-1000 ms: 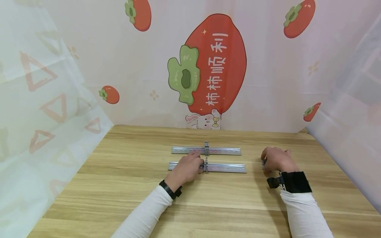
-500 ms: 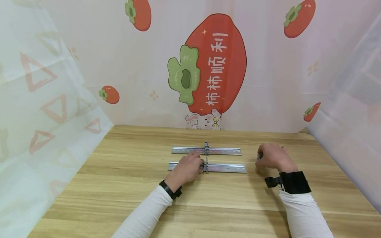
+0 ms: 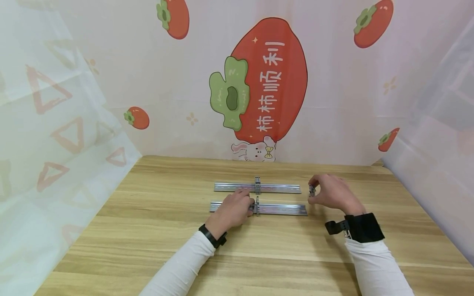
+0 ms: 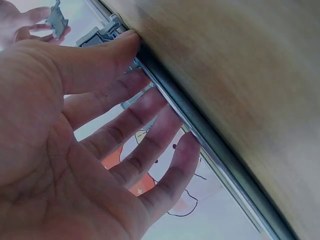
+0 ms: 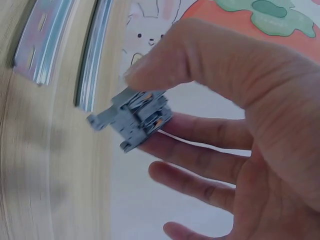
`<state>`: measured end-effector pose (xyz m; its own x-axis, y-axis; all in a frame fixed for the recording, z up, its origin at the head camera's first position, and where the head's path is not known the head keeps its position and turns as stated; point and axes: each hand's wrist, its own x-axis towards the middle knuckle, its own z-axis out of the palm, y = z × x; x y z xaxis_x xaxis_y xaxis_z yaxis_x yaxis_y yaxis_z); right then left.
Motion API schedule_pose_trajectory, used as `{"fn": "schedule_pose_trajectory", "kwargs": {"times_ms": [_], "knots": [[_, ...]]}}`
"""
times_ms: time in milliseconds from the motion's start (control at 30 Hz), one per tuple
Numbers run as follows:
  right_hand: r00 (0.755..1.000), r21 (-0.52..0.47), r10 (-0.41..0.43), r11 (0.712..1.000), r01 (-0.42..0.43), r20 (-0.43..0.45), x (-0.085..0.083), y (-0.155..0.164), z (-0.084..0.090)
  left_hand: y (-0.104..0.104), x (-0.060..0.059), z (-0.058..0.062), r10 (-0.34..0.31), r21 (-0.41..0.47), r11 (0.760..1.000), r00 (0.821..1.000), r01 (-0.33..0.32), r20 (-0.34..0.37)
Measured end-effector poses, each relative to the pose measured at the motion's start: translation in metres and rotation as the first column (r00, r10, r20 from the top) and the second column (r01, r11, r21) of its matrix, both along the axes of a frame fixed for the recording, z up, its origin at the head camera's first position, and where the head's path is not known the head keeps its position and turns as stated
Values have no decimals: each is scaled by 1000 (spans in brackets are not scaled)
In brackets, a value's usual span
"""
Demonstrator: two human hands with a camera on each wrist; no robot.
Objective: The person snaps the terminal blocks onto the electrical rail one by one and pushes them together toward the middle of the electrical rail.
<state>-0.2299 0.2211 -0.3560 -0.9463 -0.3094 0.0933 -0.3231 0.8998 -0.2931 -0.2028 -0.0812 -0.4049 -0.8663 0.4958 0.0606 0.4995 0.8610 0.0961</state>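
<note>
Two metal DIN rails are lying parallel on the wooden bench (image 3: 148, 230); taking the near rail (image 3: 277, 209) as reference. Left hand (image 3: 232, 210) is resting on the near rail's left half, fingers straight and relaxed, pressing along the rail edge, not curled round anything; left wrist view is showing the fingertips (image 4: 185, 145) lying flat against the rail (image 4: 210, 145), with the thumb touching a grey terminal block (image 3: 256, 205) that is sitting clipped at about the rail's middle. Right hand (image 3: 331, 193) is hovering just off the near rail's right end, above the bench, pinching a loose grey terminal block (image 3: 312, 190) between thumb and fingers; right wrist view is showing the thumb on top and the index finger under that block (image 5: 135, 119), remaining fingers loosely extended below it. The held block is clear of both rails, sitting roughly level between the near rail's right end and the far rail's right end. Far rail (image 3: 274, 188) is lying just behind the near rail, parallel, apart from it, and carrying its own grey block (image 3: 257, 185) near its middle. Behind both rails a printed backdrop with a big red persimmon (image 3: 270, 78) is hanging at the bench's back edge.
</note>
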Motion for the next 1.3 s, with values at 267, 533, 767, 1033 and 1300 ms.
{"fn": "schedule_pose_trajectory", "kwargs": {"times_ms": [267,533,767,1033,1300], "knots": [[998,-158,62,985,-64,-19,-3,-7,0,0,-1,-1,2,4,1000,1000,-2,0],[990,-306,137,944,-126,14,-6,-16,-4,0,-1,-3,4,-5,1000,1000,-4,-9],[985,-383,172,911,-153,14,-7,-31,-10,1,-1,-3,4,-8,1000,1000,-4,-17],[961,-539,246,830,-141,127,-7,-52,-22,2,0,-3,12,-30,999,1000,-12,-5],[953,-609,275,780,-143,129,-5,-67,-30,3,0,-2,17,-41,999,1000,-17,-3]]}}
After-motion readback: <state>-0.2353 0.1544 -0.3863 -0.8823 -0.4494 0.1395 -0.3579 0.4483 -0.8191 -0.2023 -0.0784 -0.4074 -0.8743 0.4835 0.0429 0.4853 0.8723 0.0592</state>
